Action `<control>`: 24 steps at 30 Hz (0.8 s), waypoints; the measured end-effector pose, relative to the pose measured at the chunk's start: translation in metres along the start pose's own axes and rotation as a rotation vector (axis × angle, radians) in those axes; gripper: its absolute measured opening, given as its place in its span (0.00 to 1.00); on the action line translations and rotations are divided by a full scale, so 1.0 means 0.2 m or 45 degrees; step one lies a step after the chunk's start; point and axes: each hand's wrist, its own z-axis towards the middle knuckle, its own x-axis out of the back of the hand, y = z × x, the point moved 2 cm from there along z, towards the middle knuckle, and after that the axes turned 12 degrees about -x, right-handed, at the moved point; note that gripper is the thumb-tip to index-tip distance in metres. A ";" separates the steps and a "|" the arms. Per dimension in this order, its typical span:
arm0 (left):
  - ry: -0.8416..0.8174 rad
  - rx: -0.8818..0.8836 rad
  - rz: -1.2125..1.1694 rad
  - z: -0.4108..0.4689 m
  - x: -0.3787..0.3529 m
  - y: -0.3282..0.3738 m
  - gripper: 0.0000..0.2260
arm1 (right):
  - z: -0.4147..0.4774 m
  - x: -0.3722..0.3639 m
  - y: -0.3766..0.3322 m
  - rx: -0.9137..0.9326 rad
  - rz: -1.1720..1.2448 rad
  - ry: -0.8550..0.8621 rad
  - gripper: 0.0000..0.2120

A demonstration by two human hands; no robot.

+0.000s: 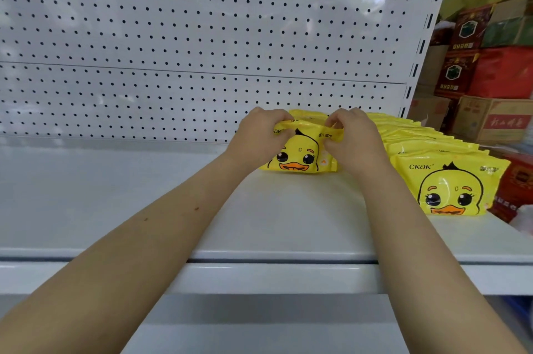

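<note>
Head view: the left hand [259, 137] and right hand [356, 141] both grasp one yellow duck pack [298, 156], fingers curled over its top edge and thumbs on its front. The pack stands upright on the white shelf [115, 198], close to the pegboard [202, 36] at the back, its duck face turned toward the camera. More yellow packaging shows just behind it. Just to its right, a row of packs [450, 183] stands one behind another, running from the pegboard toward the shelf's front. Past the shelf's right end, boxes [490, 71] are stacked.
</note>
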 end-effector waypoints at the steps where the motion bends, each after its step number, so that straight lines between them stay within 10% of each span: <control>1: -0.030 -0.039 0.026 0.00 -0.02 0.01 0.14 | 0.00 0.00 0.01 -0.025 -0.058 0.028 0.14; 8: -0.192 -0.351 0.399 -0.09 -0.03 -0.06 0.36 | -0.01 -0.04 -0.01 -0.051 -0.280 0.133 0.15; 24: 0.084 -0.468 0.680 -0.15 -0.06 -0.01 0.26 | -0.10 -0.09 -0.08 0.241 -0.505 0.106 0.29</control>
